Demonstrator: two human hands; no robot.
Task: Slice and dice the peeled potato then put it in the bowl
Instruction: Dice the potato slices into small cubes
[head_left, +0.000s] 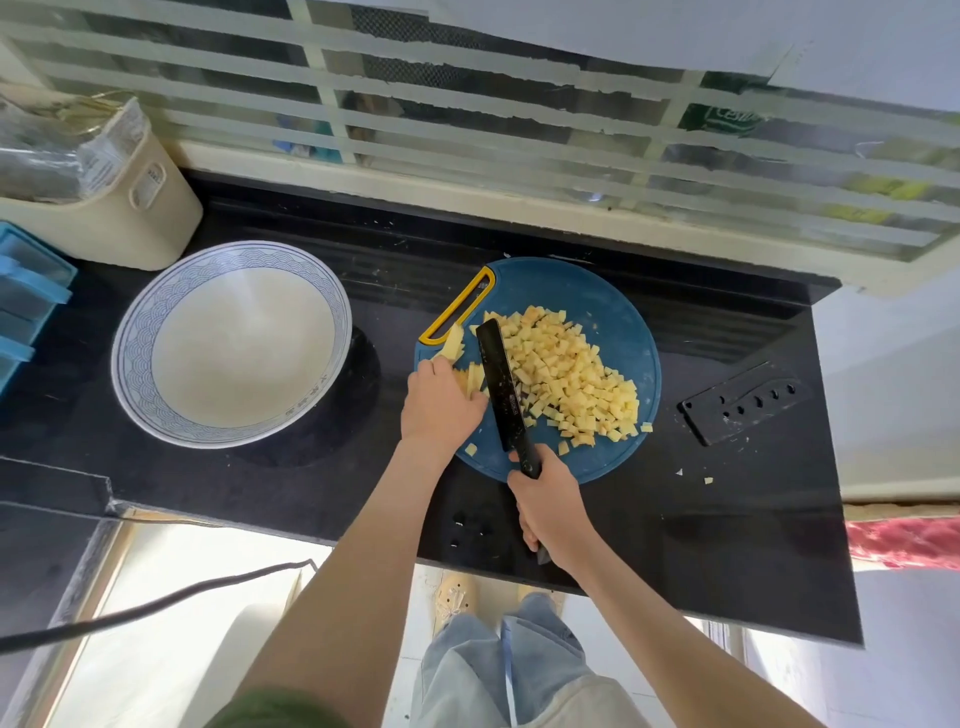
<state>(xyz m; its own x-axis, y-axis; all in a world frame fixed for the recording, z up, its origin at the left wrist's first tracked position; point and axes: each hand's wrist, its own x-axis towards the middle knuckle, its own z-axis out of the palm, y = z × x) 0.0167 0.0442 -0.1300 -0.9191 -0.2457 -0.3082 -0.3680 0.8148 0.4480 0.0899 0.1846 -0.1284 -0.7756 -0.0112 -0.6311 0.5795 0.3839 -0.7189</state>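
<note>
1. Right grip (550, 512), lower centre: closed round the handle of the black kitchen knife (501, 384).
2. Left grip (439, 402): fingers curled onto the pale yellow potato strips (470, 376), left of the blade.
3. Diced potato cubes (566, 374): piled on the round blue plastic cutting board (618, 306).
4. White, blue-rimmed ceramic bowl (228, 254): centre left on the black desk (727, 519).

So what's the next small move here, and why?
Probably a knife cut across the potato strips the left hand holds: they are long beside the blade, while the diced pile lies right of it and the bowl holds nothing.
</note>
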